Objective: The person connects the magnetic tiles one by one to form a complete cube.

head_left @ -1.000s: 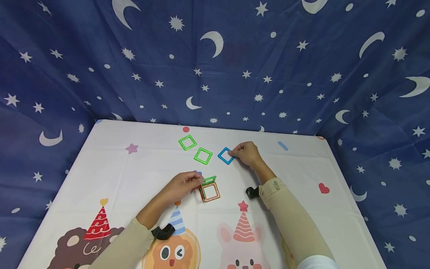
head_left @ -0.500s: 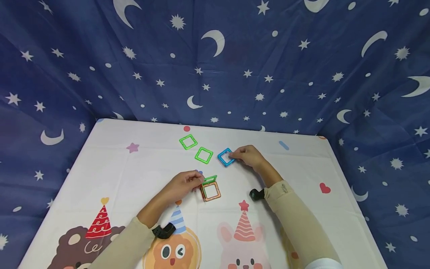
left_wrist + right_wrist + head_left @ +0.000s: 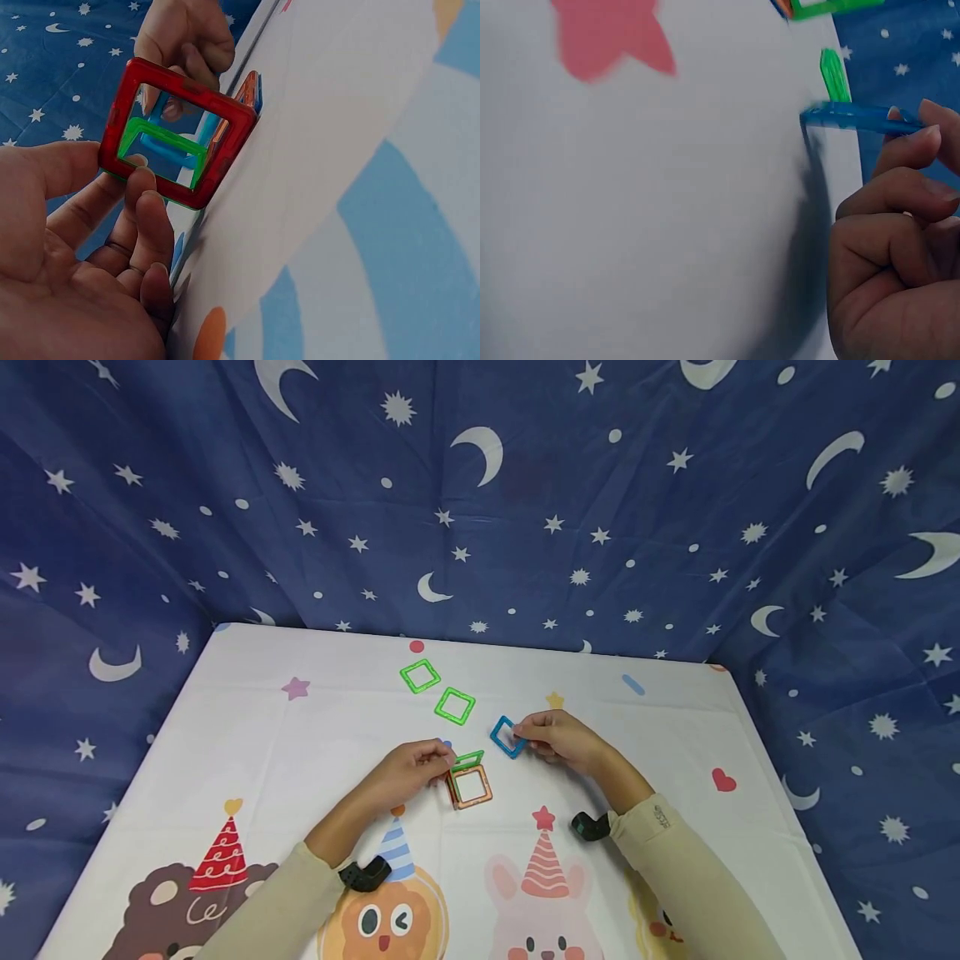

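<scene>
My left hand (image 3: pixel 408 770) pinches the left side of a small structure of joined square magnetic tiles. An orange tile (image 3: pixel 489 782) and a green tile (image 3: pixel 468 767) of it show in the head view. In the left wrist view, thumb and fingers grip a red tile (image 3: pixel 229 150) standing on edge, with a green tile (image 3: pixel 169 135) behind its opening. My right hand (image 3: pixel 562 739) pinches a blue square magnetic tile (image 3: pixel 501 747) by its right corner, just up and right of the structure. The right wrist view shows this blue tile (image 3: pixel 847 116) edge-on between thumb and fingertips.
Two loose green square tiles lie behind the structure, one farther back (image 3: pixel 408 683) and one nearer (image 3: pixel 449 719). A white cloth (image 3: pixel 337 718) with cartoon animals covers the table. Blue star-patterned curtain (image 3: pixel 322 485) stands along the back and sides. Black wrist cameras sit on both forearms.
My right hand has drawn the blue tile off its earlier spot, toward the front and nearer the structure, tilting it. My left hand stays in place on the structure.
</scene>
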A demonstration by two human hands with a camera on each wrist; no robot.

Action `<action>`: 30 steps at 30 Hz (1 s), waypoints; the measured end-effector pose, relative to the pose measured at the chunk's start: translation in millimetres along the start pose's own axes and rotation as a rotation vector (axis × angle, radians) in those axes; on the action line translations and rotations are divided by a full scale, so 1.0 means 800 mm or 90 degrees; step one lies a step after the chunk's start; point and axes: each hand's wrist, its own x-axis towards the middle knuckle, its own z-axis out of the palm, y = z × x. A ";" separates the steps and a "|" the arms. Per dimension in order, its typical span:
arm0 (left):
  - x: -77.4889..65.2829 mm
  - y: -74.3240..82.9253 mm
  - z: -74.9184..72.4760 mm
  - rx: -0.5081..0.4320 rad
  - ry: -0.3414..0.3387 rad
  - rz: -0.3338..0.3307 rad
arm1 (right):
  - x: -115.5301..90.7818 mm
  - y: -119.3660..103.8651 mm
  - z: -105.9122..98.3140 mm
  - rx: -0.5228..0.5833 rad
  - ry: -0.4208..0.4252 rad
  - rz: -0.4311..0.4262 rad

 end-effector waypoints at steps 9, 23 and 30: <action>0.000 0.000 0.000 0.003 0.003 0.001 | -0.026 0.001 0.016 0.014 -0.072 0.003; -0.001 0.000 -0.001 0.004 0.002 0.007 | -0.041 0.008 0.042 0.019 -0.139 -0.008; 0.001 -0.001 0.000 0.005 0.001 0.006 | -0.041 0.011 0.049 0.029 -0.147 -0.003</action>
